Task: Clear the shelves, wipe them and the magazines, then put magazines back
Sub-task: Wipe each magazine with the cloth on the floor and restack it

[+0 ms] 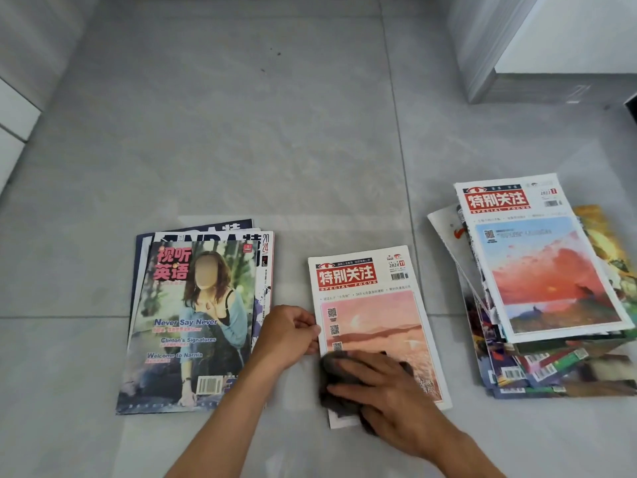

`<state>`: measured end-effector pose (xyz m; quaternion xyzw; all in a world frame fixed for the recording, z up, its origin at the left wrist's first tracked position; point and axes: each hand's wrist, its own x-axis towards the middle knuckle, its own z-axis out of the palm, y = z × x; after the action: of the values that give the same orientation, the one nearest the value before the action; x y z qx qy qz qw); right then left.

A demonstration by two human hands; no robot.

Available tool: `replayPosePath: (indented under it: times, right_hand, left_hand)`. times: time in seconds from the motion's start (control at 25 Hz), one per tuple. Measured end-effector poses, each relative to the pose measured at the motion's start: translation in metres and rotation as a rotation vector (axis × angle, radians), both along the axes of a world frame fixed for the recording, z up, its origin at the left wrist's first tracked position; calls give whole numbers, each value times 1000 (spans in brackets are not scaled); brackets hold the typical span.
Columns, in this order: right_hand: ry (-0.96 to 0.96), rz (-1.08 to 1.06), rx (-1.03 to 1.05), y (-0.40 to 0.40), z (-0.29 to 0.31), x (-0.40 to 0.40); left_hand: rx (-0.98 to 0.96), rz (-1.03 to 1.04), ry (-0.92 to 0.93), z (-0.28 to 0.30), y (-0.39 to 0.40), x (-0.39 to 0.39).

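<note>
A: Where is the magazine (370,305) that is being wiped?

B: It lies flat on the grey tiled floor (241,150), cover up, between two piles. The cover has a red title block at the top and a pink sunset picture below it.

A: And the cloth?

B: A dark cloth (332,377) sits on the lower part of that cover. The right hand (382,391) lies on top of it, fingers spread and fairly straight, pressing it down onto the paper.

A: What is the left hand doing?

B: The left hand (287,334) is at the magazine's left edge, about halfway down, fingers curled and pinching the edge between thumb and fingertips.

A: What about the piles?

B: The left pile (193,322) is just beside the left hand. It is a few magazines, fanned slightly, and the top cover shows a seated woman with red Chinese characters and the English line "Never Say Never". The right pile (544,288) is taller and untidy, well apart from the hands. Its top magazine has the same red title block over a red and blue sky picture.

A: Anything further out?

B: A white cabinet (551,46) with a grey base stands at the upper right corner.
</note>
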<state>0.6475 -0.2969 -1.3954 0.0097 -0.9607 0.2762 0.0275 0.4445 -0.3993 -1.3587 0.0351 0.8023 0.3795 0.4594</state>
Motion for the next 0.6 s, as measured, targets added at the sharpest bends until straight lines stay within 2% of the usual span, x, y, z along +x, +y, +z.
replayPosePath:
  times: [0.2, 0.28, 0.36, 0.52, 0.6]
  right_hand:
    - [-32, -252, -104, 63, 0, -123]
    - [-11, -308, -116, 63, 1, -131]
    - [7, -238, -113, 42, 4, -96]
    - [-5, -11, -154, -3, 15, 22]
    - [3, 25, -141, 8, 12, 30]
  left_hand:
    - [16, 50, -35, 0, 2, 2]
    - [19, 57, -45, -2, 2, 2]
    - [13, 40, -31, -2, 0, 0]
    - [-2, 10, -1, -3, -1, -1]
    - [0, 13, 8, -4, -1, 0]
